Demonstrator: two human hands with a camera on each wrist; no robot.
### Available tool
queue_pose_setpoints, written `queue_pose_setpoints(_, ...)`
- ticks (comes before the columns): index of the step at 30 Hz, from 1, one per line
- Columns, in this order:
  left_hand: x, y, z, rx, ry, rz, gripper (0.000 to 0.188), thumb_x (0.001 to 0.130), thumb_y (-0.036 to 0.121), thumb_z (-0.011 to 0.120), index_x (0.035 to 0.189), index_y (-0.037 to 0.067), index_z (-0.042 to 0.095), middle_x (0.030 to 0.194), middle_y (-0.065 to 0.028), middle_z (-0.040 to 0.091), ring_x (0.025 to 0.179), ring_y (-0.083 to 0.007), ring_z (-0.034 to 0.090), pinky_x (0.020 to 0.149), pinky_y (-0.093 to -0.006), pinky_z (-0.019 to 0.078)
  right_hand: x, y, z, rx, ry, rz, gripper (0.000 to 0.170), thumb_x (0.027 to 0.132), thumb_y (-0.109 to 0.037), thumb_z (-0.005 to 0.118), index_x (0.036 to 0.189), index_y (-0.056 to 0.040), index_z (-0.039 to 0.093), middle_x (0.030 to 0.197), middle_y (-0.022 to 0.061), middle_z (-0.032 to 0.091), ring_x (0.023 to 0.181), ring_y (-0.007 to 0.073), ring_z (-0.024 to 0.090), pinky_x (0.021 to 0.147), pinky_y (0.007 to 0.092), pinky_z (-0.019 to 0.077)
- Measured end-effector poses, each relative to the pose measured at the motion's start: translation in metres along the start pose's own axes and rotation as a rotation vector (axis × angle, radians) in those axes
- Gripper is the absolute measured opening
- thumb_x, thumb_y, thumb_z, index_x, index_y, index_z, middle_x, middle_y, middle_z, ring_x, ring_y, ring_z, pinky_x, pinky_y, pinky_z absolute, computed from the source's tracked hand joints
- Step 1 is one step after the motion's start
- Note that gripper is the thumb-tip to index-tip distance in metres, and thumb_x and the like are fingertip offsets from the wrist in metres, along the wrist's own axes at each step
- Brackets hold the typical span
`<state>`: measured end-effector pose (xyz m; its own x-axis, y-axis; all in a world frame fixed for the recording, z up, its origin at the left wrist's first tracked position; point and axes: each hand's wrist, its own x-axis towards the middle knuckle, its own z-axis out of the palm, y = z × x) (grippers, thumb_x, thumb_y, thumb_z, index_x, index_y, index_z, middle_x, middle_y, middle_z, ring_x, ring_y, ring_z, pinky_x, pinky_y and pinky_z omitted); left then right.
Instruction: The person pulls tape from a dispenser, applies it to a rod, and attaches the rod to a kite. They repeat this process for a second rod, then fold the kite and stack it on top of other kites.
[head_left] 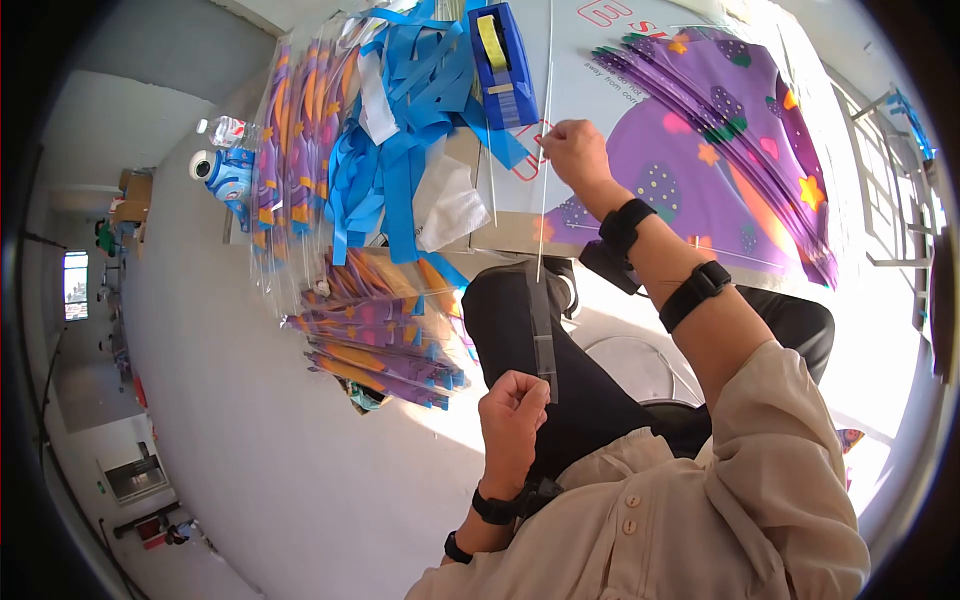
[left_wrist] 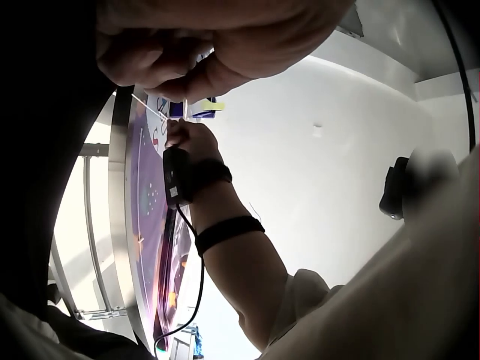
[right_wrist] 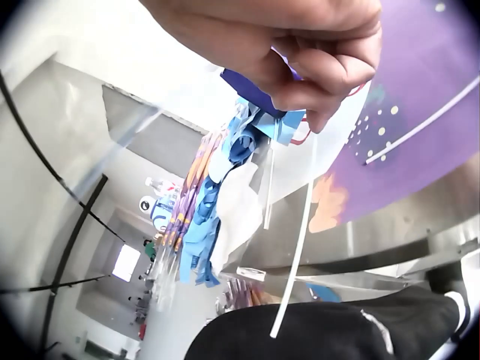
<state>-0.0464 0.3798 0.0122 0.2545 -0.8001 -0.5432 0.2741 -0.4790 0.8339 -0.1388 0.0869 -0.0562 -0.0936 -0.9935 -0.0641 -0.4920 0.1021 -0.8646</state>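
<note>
My right hand [head_left: 578,155] pinches a thin white rod [right_wrist: 296,255] above the table's front edge. The rod slants down past the edge over my dark trouser leg. Lower down, my left hand [head_left: 513,415], close to my lap, pinches the near end of a strip of clear tape [head_left: 542,325]. The strip's far end overlaps the rod's lower end in the head view. A blue tape dispenser [head_left: 505,80] with a yellow core stands just beyond my right hand. Purple printed fabric [head_left: 640,150] lies on the table to its right.
Blue ribbon strips [head_left: 400,130] heap up left of the dispenser, with a white paper piece [head_left: 448,200] in front. Plastic-wrapped printed bundles [head_left: 300,140] lie at the left, and more printed bundles [head_left: 385,335] sit below the table edge. Further left is a bottle [head_left: 225,130].
</note>
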Motion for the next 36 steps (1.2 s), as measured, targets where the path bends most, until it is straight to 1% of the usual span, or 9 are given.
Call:
queue_pose_setpoints(1,0.000,0.001,0.000,0.014,0.010,-0.003,0.011,0.083,0.000,0.055,0.073,0.002,0.052,0.065,-0.0012,0.049,0.052,-0.0045,0.039,0.045,-0.0180,0.0324,0.011,-0.008,0.003,0.356,-0.010,0.099,0.020,0.071,-0.014,0.070,0.071,0.0045,0.062,0.068,0.0169,0.063,0.060,0.0228,0.061,0.056,0.0364,0.0465)
queue_pose_setpoints(5,-0.002,0.001,-0.003,0.021,-0.015,0.014,0.009,0.085,0.005,0.058,0.077,0.003,0.055,0.064,0.0032,0.050,0.054,-0.0023,0.041,0.048,-0.0166,0.0324,0.040,-0.044,0.003,0.879,-0.181,0.487,0.014,0.081,-0.013,0.068,0.080,-0.0001,0.062,0.072,0.0042,0.056,0.059,0.0098,0.050,0.050,0.0246,0.0391)
queue_pose_setpoints(12,-0.008,0.001,-0.010,0.050,-0.021,0.045,0.009,0.084,0.004,0.058,0.076,0.003,0.055,0.064,0.0040,0.049,0.055,-0.0019,0.040,0.048,-0.0166,0.0318,0.044,-0.057,0.014,0.992,-0.074,0.623,0.005,0.078,0.001,0.066,0.080,0.0029,0.061,0.072,0.0060,0.056,0.062,0.0122,0.052,0.052,0.0236,0.0414)
queue_pose_setpoints(23,-0.006,-0.006,-0.014,-0.007,0.056,-0.046,0.009,0.083,0.003,0.060,0.075,0.003,0.055,0.063,0.0048,0.048,0.053,-0.0019,0.038,0.047,-0.0164,0.0309,0.039,-0.054,0.017,0.791,-0.043,0.454,0.008,0.076,-0.001,0.069,0.074,0.0016,0.061,0.066,0.0056,0.055,0.052,0.0123,0.047,0.045,0.0250,0.0332)
queue_pose_setpoints(26,-0.006,-0.006,-0.015,0.004,0.070,-0.053,0.010,0.082,0.003,0.059,0.073,0.003,0.055,0.062,0.0047,0.047,0.052,-0.0020,0.038,0.047,-0.0166,0.0300,0.074,-0.002,0.061,0.679,-0.026,0.225,0.007,0.076,-0.002,0.069,0.076,-0.0012,0.063,0.066,0.0059,0.056,0.051,0.0118,0.046,0.044,0.0239,0.0329)
queue_pose_setpoints(29,-0.006,-0.008,-0.022,0.041,0.000,-0.073,0.009,0.079,0.000,0.055,0.071,0.003,0.053,0.066,0.0009,0.051,0.057,-0.0045,0.041,0.052,-0.0186,0.0340,0.085,0.038,0.097,0.613,-0.029,0.353,0.009,0.074,-0.003,0.070,0.081,-0.0025,0.064,0.075,0.0071,0.060,0.056,0.0159,0.053,0.047,0.0287,0.0407)
queue_pose_setpoints(30,-0.006,-0.012,-0.024,0.039,0.009,0.058,0.008,0.077,-0.002,0.053,0.070,0.002,0.052,0.069,-0.0014,0.052,0.061,-0.0061,0.043,0.056,-0.0200,0.0357,0.077,0.018,0.075,0.611,-0.023,0.352,0.009,0.074,-0.003,0.070,0.081,-0.0025,0.064,0.075,0.0071,0.060,0.056,0.0159,0.053,0.047,0.0287,0.0407)
queue_pose_setpoints(32,-0.010,-0.010,-0.029,0.017,0.022,0.192,0.006,0.072,-0.005,0.049,0.068,0.001,0.049,0.078,-0.0073,0.056,0.069,-0.0107,0.046,0.065,-0.0239,0.0390,0.034,-0.049,0.001,0.994,-0.192,0.688,0.010,0.075,-0.001,0.069,0.081,-0.0036,0.062,0.075,0.0045,0.058,0.056,0.0120,0.050,0.048,0.0254,0.0395)
queue_pose_setpoints(36,0.000,0.005,-0.041,-0.039,-0.142,0.159,0.008,0.075,-0.005,0.049,0.070,0.001,0.047,0.067,-0.0072,0.055,0.060,-0.0104,0.046,0.057,-0.0222,0.0382,0.026,-0.005,-0.121,1.424,-0.549,0.499,0.007,0.080,-0.007,0.066,0.082,-0.0053,0.059,0.071,-0.0011,0.057,0.059,0.0072,0.046,0.053,0.0220,0.0352)
